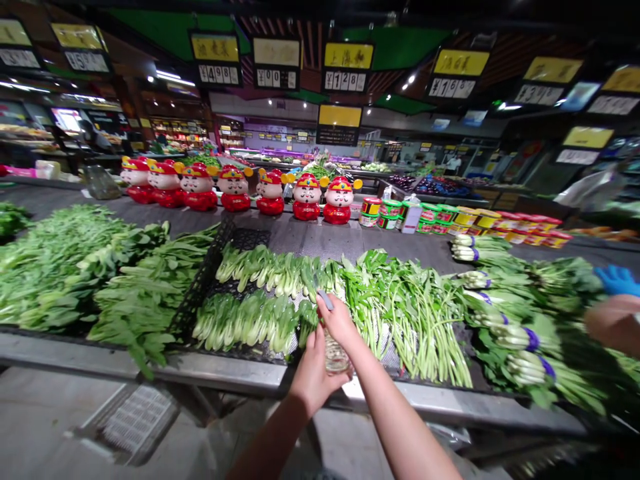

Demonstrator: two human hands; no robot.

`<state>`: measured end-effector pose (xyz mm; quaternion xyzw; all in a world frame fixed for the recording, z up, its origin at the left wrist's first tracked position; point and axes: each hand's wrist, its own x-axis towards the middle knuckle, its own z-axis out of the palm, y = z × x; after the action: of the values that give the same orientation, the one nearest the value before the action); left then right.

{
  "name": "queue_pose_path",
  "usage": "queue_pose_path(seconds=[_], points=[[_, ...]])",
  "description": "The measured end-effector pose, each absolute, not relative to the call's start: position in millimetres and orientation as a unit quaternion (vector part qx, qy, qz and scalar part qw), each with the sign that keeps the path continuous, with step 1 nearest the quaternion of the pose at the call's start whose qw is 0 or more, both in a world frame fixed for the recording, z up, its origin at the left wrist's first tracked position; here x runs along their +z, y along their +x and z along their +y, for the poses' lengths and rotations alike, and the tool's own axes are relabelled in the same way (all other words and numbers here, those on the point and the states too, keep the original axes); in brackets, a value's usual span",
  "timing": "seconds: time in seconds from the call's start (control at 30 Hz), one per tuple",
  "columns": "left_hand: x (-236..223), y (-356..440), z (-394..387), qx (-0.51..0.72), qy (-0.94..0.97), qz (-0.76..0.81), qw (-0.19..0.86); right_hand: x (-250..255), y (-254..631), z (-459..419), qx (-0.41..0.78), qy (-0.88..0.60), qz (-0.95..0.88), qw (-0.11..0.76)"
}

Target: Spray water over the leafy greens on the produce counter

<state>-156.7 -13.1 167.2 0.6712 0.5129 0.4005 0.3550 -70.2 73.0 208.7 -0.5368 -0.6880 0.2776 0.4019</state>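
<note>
In the lower middle of the head view, my left hand [314,375] is curled around a pale, rounded bundle [337,355] that looks like cut stem ends; the hands partly hide it. Just above, my right hand [341,321] is closed on a small grey flat piece [326,300], whose kind I cannot make out. Both hands are close together over the front edge of the produce stand. Bok choy [255,319] lies in two rows to their left, and long-stemmed leafy greens [405,310] lie to their right.
A metal rail [220,370] edges the stand. Leafy greens [145,293] lie left of a black crate wall [200,283]. Purple-banded bundles [525,337] lie right, near another person's blue-gloved hand [617,280]. Red figurines [270,192] and stacked tins [435,219] stand behind. A grey crate [135,420] is on the floor.
</note>
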Motion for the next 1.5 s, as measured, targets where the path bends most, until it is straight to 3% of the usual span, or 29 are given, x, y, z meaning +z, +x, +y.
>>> queue_pose_path(seconds=[1.5], points=[[173.7, -250.6, -13.2, 0.420, 0.634, 0.542, 0.357, 203.1, -173.2, 84.7, 0.309, -0.488, -0.715, 0.394]])
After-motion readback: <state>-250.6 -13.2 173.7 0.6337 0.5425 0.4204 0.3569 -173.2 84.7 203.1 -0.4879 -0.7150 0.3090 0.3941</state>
